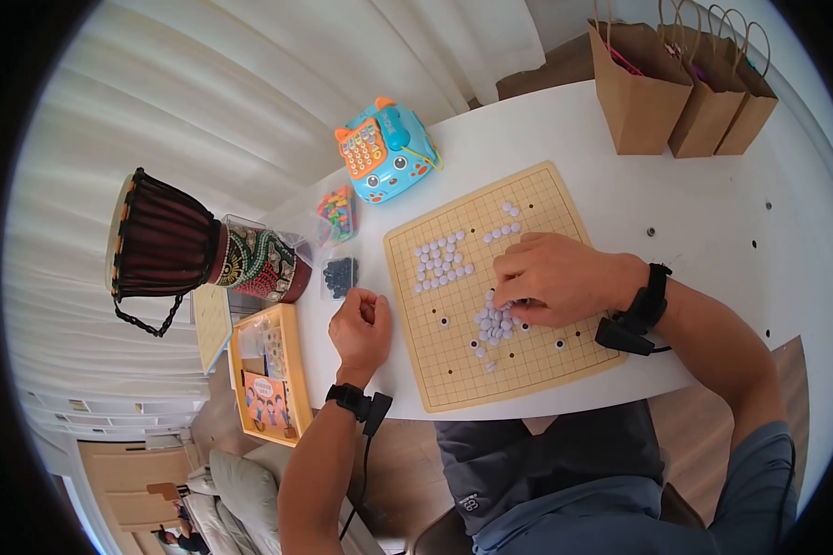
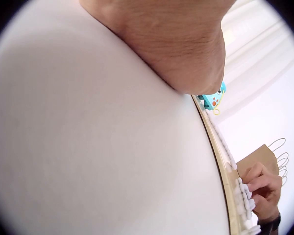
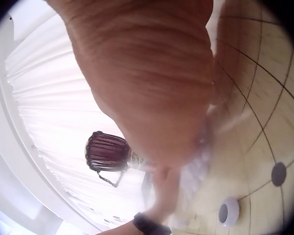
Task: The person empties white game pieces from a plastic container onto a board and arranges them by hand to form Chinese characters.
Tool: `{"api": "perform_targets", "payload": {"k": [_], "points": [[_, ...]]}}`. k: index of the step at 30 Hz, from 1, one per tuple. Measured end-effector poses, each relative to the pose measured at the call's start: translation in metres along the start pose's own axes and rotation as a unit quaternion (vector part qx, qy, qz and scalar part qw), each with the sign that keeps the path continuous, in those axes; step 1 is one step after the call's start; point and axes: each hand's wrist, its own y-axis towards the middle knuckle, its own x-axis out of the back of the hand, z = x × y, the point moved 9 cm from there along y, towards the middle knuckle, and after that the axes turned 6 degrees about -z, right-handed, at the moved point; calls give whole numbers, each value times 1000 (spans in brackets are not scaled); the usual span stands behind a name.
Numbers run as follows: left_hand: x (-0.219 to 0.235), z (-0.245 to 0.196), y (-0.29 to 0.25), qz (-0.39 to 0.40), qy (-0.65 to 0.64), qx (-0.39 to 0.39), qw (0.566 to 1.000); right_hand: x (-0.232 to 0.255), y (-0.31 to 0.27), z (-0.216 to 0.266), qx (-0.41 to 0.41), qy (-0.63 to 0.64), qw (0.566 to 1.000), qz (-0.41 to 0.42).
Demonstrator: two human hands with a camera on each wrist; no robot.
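Observation:
My right hand (image 1: 548,277) reaches over a loose pile of white Go stones (image 1: 493,324) on a wooden grid board (image 1: 472,388). In the left wrist view, its thumb and fingers pinch at a white stone (image 2: 248,187) at the pile's edge. Other white stones (image 1: 442,262) form a pattern on the board's far left, and a smaller group (image 1: 503,231) lies farther right. Several white pieces with dark centres (image 1: 559,344) sit around the pile. My left hand (image 1: 361,331) rests on the table beside the board, fingers loosely curled, holding nothing.
A box of dark stones (image 1: 340,277) and a bag of coloured pieces (image 1: 337,215) stand left of the board. Behind it is a blue toy phone (image 1: 393,157). Paper bags (image 1: 640,92) stand back right; a drum (image 1: 167,240) and wooden tray (image 1: 296,388) are at left.

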Motion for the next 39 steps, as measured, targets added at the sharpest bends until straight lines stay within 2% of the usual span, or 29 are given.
{"api": "perform_targets", "payload": {"k": [10, 13, 21, 31, 33, 36, 39], "points": [[0, 1, 0, 1, 11, 4, 1000, 35, -6, -34, -51, -66, 995, -45], [0, -3, 0, -5, -1, -12, 1000, 43, -9, -48, -93, -73, 992, -39], [1, -2, 0, -2, -7, -2, 1000, 65, -20, -74, -145, -110, 979, -96], [1, -2, 0, 1, 4, 0, 1000, 62, -15, -66, -134, -109, 982, -80], [0, -2, 1, 1, 6, -3, 1000, 60, -13, -58, -102, -107, 985, -89], [0, -2, 1, 2, 9, -7, 1000, 50, -13, -61, -93, -108, 988, -56], [1, -3, 1, 2, 8, -7, 1000, 49, -13, -63, -92, -128, 985, -67]]}}
